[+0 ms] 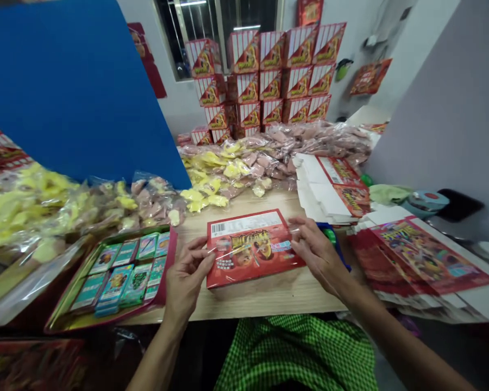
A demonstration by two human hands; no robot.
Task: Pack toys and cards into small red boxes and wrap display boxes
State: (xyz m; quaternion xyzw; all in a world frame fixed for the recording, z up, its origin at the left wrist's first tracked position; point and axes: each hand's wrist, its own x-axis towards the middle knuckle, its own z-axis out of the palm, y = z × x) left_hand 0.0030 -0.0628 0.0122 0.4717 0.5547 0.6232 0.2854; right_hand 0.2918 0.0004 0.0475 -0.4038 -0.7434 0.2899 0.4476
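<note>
A flat red printed box [248, 258] with a white barcode strip lies on the wooden table before me, its top glossy. My left hand [187, 277] grips its left edge, thumb over the top. At the opposite edge, my right hand [315, 250] holds the box with bent fingers; part of those fingers is hidden. To the left, a tray [171, 255] with a pink rim holds several stacks of trading cards [116, 285]. Behind my right hand a blue object [342, 258] with something green in it shows in part.
Bagged yellow and pink pieces [244, 163] heap along the table's back. Stacked red boxes [271, 81] rise behind them. Unfolded cartons [427, 255] and more flat cartons [324, 187] lie at right, near a tape roll [426, 203]. A blue panel [77, 92] stands at left.
</note>
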